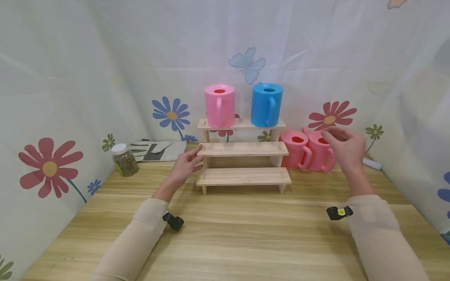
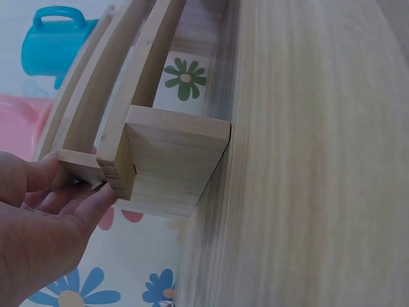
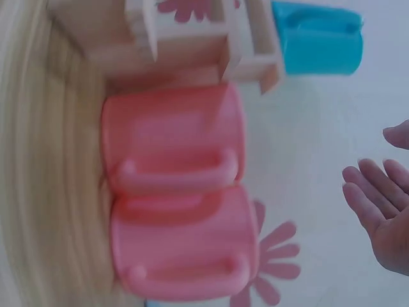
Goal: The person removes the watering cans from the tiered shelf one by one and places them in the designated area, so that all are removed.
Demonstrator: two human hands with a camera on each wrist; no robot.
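A three-tier wooden display stand (image 1: 242, 148) stands on the table. My left hand (image 1: 184, 166) grips its left end at the middle tier, thumb and fingers around the board's end in the left wrist view. On the top tier sit a light pink mug (image 1: 225, 107) and a blue mug (image 1: 261, 107), each with a small round hole in its top. Two darker pink mugs (image 3: 172, 137) stand side by side against the stand's right end. My right hand (image 1: 348, 148) is raised by the outer pink mug (image 3: 185, 246), fingers loosely bent, holding nothing and apart from it in the right wrist view.
A jar with a white lid (image 1: 125, 160) stands at the back left, beside a pair of work gloves (image 1: 158, 151). A white cylinder (image 1: 372, 164) lies at the back right. Flower-printed cloth (image 1: 116, 47) encloses the table (image 1: 253, 234).
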